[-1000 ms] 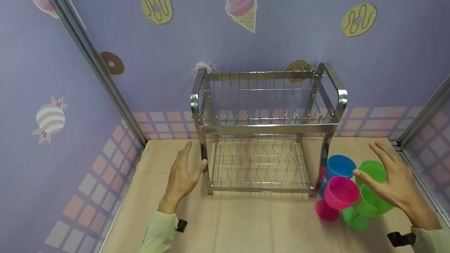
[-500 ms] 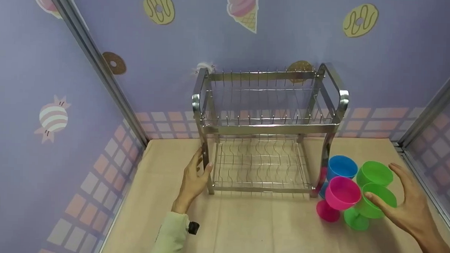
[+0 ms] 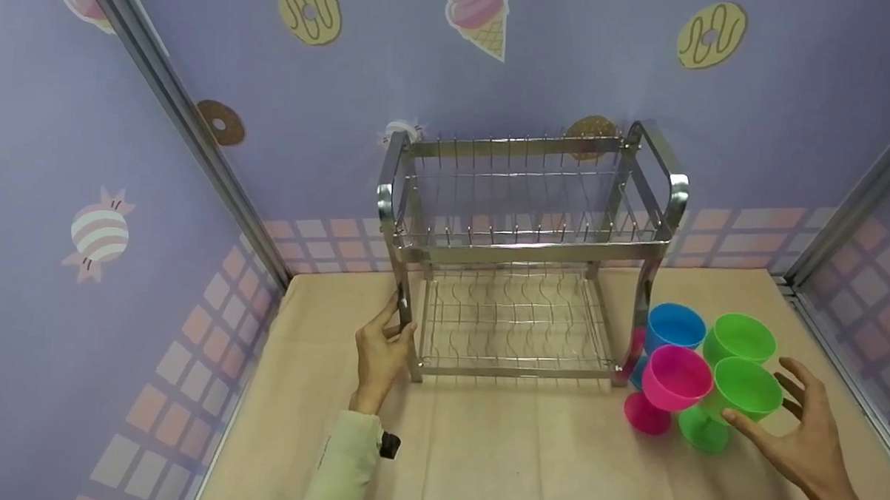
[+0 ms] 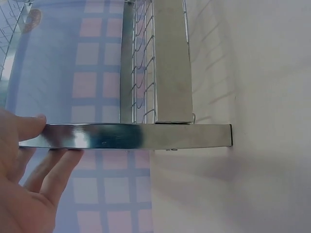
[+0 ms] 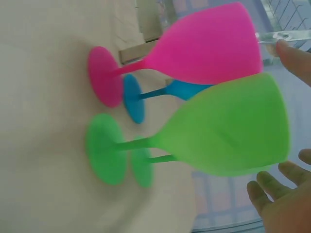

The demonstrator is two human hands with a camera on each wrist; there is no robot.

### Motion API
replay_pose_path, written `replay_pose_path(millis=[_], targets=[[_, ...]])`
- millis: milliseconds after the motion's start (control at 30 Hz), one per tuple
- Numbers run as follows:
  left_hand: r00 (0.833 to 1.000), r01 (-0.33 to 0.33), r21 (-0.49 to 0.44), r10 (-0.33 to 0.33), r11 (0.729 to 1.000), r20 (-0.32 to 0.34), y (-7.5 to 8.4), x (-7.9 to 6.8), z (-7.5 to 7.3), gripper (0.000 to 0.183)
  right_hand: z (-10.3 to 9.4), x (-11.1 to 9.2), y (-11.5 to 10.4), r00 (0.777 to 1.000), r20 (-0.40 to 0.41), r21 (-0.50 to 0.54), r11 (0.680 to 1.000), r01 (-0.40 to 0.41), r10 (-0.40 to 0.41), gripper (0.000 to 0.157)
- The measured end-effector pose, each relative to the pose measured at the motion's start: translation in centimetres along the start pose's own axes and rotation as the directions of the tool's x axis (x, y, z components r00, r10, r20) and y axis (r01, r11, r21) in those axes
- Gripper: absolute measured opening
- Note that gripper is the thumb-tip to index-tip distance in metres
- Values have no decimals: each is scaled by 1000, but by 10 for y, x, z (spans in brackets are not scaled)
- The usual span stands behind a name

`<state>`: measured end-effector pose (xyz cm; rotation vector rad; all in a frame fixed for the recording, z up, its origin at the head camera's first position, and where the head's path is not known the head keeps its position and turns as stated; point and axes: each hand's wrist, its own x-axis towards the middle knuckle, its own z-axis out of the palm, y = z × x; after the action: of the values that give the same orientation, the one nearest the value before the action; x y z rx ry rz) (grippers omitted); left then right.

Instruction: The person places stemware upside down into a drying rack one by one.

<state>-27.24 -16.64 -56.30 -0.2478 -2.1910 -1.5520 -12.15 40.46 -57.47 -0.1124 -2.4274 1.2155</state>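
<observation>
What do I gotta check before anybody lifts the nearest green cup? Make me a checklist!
1. Cups upright: ok, the nearest green cup, back green cup, pink cup and blue cup all stand.
2. Metal rack held: ok, the left hand pinches its leg.
3. Firm grip: not ok, the right hand is open beside the nearest green cup.
4. Elbow room: not ok, the pink cup crowds it.
5. Right thumb touching: cannot tell.

We face a purple wall at 12 o'clock, with a pink ice cream cone printed on it. At 9 o'clock a side wall bears a striped candy. A metal post runs down the corner at 10 o'clock, a second post at 3. Towards 6 o'clock we see a beige cloth; the light looks dimmer at 2.
</observation>
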Motion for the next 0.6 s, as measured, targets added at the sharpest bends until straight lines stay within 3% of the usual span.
replay_pose_path(millis=[267, 433, 600], targets=[[999, -42, 50, 43, 998, -33, 4, 0, 4, 60, 21, -15, 24, 992, 53, 195, 973, -123, 115, 107], [998, -28, 51, 30, 998, -46, 7, -1, 7, 59, 33, -20, 28, 978, 22, 214, 955, -205, 205, 101], [997, -39, 64, 43, 997, -66, 8, -1, 6, 59, 42, -20, 28, 971, -7, 236, 944, -229, 238, 95]])
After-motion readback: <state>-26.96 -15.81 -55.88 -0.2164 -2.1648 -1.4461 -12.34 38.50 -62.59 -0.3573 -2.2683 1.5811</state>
